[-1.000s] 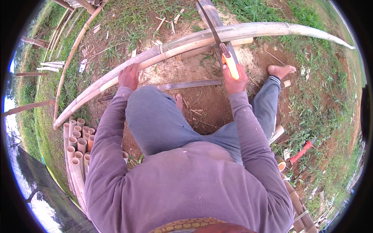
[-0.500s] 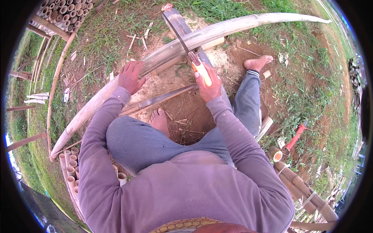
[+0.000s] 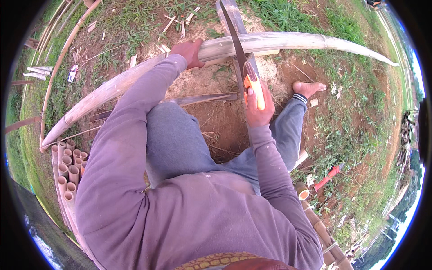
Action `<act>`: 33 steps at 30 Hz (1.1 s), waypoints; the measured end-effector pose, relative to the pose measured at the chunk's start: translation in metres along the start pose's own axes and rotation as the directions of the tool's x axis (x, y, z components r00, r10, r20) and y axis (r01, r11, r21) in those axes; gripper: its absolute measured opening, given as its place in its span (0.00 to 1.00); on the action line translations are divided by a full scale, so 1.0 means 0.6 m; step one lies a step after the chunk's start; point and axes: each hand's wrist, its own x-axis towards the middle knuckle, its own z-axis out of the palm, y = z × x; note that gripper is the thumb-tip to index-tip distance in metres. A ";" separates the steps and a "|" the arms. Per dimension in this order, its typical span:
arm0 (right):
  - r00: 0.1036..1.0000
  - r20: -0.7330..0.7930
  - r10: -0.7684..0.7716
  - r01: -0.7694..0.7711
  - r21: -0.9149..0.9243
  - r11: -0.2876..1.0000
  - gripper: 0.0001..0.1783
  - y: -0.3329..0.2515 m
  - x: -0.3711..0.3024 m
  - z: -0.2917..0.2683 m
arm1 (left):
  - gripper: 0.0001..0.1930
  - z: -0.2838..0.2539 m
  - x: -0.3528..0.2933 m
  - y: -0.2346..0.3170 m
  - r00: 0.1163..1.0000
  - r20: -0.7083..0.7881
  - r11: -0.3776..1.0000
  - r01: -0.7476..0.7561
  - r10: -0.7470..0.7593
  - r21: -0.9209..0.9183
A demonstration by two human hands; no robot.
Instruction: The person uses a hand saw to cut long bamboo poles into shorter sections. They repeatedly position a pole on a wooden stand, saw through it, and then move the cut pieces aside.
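A long pale bamboo pole (image 3: 288,41) lies across in front of me, over a grey wooden beam (image 3: 238,19). My left hand (image 3: 190,52) is closed over the top of the pole, left of the beam. In my right hand (image 3: 262,110) I grip a handsaw (image 3: 254,87) by its orange handle. The saw's dark blade points away from me and crosses the pole where the beam passes beneath. I cannot tell whether the teeth have entered the bamboo.
Sawdust (image 3: 273,69) and wood scraps lie around the beam. A split bamboo strip (image 3: 193,99) rests near my bent leg. Several cut bamboo tubes (image 3: 67,168) stand stacked at left. On the grass at right are a red-handled tool (image 3: 327,177) and a short bamboo piece (image 3: 303,192).
My left hand has slid right along the pole, nearer the saw. The saw stays in my right hand, its blade still across the pole. The whole view has shifted slightly.
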 end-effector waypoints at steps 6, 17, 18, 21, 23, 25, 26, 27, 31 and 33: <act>0.979 0.086 0.187 -0.199 0.156 0.968 0.27 -0.052 -0.180 -0.129 | 0.41 0.005 0.000 -0.016 0.998 -0.021 0.998 -0.063 0.063 -0.019; 0.997 0.073 -0.037 0.040 -0.034 0.999 0.23 -0.014 0.025 0.001 | 0.41 0.006 -0.011 -0.011 0.998 -0.017 0.998 -0.058 0.058 -0.001; 0.998 0.062 -0.022 0.021 0.012 1.000 0.24 -0.012 -0.018 -0.027 | 0.41 -0.001 -0.005 -0.018 0.998 -0.019 0.998 -0.063 0.063 -0.012; 0.988 0.109 0.110 -0.116 0.051 0.992 0.27 -0.057 -0.140 -0.126 | 0.41 0.008 0.000 -0.020 0.998 -0.004 0.998 -0.065 0.065 -0.015; 0.985 0.109 0.132 -0.141 0.075 0.987 0.28 -0.077 -0.165 -0.148 | 0.41 0.011 0.006 -0.016 0.998 -0.001 0.998 -0.066 0.066 -0.017; 0.988 0.097 0.123 -0.132 0.095 0.987 0.27 -0.049 -0.145 -0.128 | 0.41 0.010 0.005 -0.014 0.998 -0.001 0.998 -0.056 0.056 -0.016; 0.989 0.092 0.119 -0.126 0.077 0.989 0.25 -0.025 -0.088 -0.083 | 0.41 0.012 0.001 -0.012 0.999 0.002 0.999 -0.043 0.043 -0.018; 0.990 0.085 0.114 -0.119 0.047 0.992 0.23 -0.006 -0.029 -0.041 | 0.41 0.011 -0.001 -0.007 0.999 -0.004 0.999 -0.037 0.036 -0.027; 0.989 0.089 0.117 -0.121 0.034 0.992 0.23 -0.009 0.088 0.035 | 0.41 -0.011 0.001 -0.004 0.997 0.031 0.998 -0.064 0.064 -0.021; 0.983 0.111 0.145 -0.151 0.049 0.987 0.24 -0.017 0.024 -0.002 | 0.41 0.009 -0.013 -0.015 0.998 0.014 0.998 -0.062 0.062 -0.024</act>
